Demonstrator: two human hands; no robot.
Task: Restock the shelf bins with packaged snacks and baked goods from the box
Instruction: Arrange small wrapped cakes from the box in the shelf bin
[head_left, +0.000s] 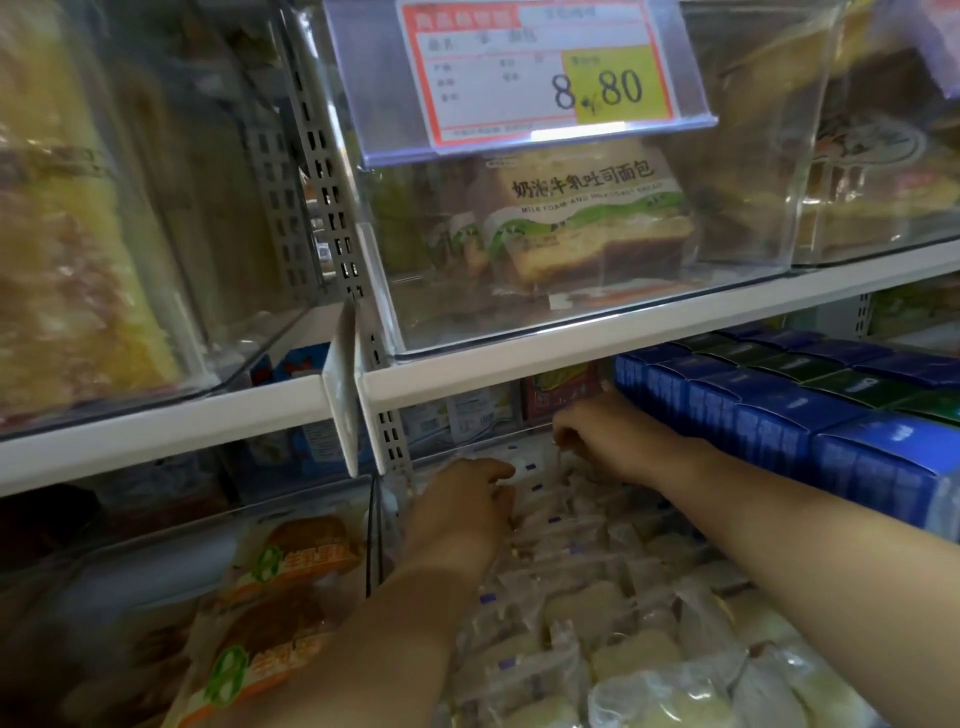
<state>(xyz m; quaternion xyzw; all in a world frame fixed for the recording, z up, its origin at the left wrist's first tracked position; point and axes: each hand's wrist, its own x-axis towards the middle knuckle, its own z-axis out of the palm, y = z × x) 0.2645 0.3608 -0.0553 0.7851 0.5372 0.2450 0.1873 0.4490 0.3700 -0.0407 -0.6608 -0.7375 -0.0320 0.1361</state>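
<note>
One head cam only, wide-angle. It sat very near the shelving, about level with the white shelf edge (623, 332), facing forward and slightly down. Price tag (545, 73) sat at the top of frame; left hand (462, 506) and right hand (592, 431) reached away from the lens under that edge

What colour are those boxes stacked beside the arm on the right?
The boxes are mostly dark blue, with a few green ones behind. The head view shows them.

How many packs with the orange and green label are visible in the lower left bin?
2: the rear pack lies farther in, the front pack nearer the camera. Others may be hidden beneath.
</note>
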